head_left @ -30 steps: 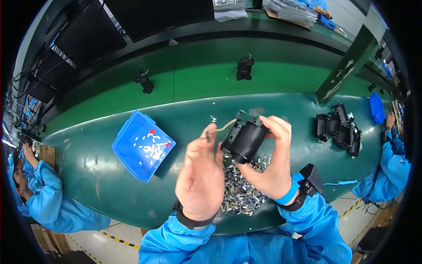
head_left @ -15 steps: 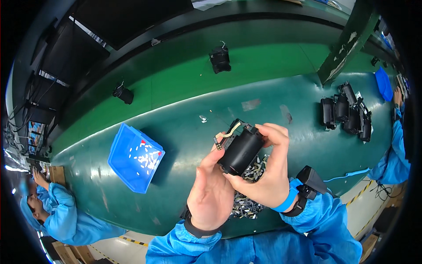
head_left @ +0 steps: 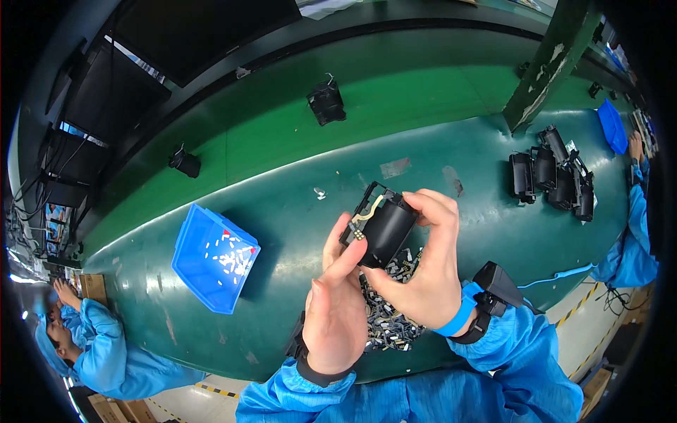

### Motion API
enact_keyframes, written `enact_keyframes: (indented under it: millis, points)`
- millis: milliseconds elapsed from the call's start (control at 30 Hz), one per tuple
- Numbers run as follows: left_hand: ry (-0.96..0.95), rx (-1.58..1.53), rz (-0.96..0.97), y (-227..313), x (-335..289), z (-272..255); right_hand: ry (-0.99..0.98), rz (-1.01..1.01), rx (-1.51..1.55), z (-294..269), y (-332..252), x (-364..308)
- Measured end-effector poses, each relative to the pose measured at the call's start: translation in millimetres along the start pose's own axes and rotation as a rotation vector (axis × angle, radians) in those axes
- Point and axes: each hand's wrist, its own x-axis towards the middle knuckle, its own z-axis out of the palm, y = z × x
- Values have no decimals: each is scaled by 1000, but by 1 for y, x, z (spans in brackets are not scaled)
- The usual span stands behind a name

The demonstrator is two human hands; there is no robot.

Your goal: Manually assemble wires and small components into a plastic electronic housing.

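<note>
I see a black cylindrical housing [head_left: 390, 229] tilted in the right hand [head_left: 427, 275], its cream cable [head_left: 371, 209] curving to a connector [head_left: 358, 235].

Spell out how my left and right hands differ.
The left hand shows its palm; the right hand shows mainly its back. The left hand's index fingertip is at the cream cable's contact end; the right hand grips the black cylindrical housing between thumb and fingers. Both are bare and have black wristbands.
</note>
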Motion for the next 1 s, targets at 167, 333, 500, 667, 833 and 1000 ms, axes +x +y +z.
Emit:
enact_keyframes:
  millis: [167,333,500,667,833,1000]
  points:
    - [7,33,0,3,4,4,-38,-69,-41,-1,7,3]
    - [18,9,28,10,6,3,-75,-107,41,0,4,5]
    - [140,77,46,10,7,-5,-137,-129,149,1,6,4]
    - [134,146,11,6,5,-5,-216,-16,285,2,6,1]
    - [92,188,-19,8,3,2,-218,46,388,3,6,-1]
    - [54,225,55,11,6,0,-295,-71,287,1,12,4]
